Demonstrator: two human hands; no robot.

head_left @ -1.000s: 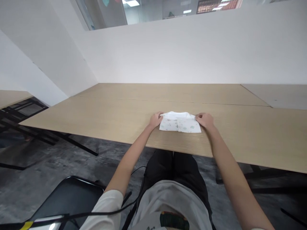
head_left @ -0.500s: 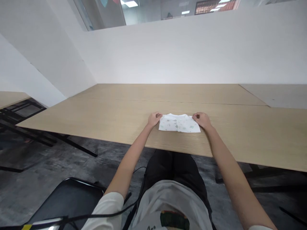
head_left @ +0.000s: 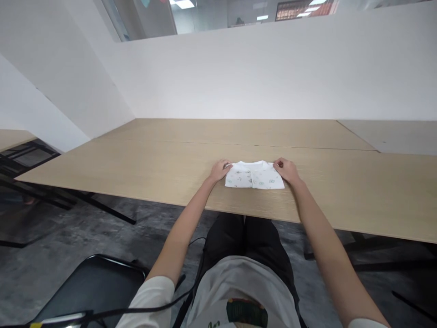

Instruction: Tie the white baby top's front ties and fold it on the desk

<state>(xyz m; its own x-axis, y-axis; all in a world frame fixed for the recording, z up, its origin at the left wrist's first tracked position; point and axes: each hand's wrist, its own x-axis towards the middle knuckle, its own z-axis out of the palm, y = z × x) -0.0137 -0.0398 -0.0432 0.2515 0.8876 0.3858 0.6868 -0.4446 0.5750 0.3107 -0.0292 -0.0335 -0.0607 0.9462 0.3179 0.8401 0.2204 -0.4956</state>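
Note:
A small white baby garment (head_left: 254,176) with a scattered print lies folded on the wooden table (head_left: 164,168), its neckline on the far side. At its upper left corner, my left hand (head_left: 221,170) pinches the cloth between thumb and fingers. My right hand (head_left: 286,170) grips the upper right corner in the same way. A seam or front opening runs down the middle of the garment. The underside of the cloth is hidden.
The table's front edge runs just before my legs. A white wall (head_left: 232,77) rises behind the table. Below left stands a black chair (head_left: 92,287), with a black cable (head_left: 146,311) crossing in front of me. Another table (head_left: 15,137) is at far left.
The view has shifted slightly. My left fingers have moved slightly inward over the garment's corner, and its top edge looks a little raised. Both hands keep hold of the corners.

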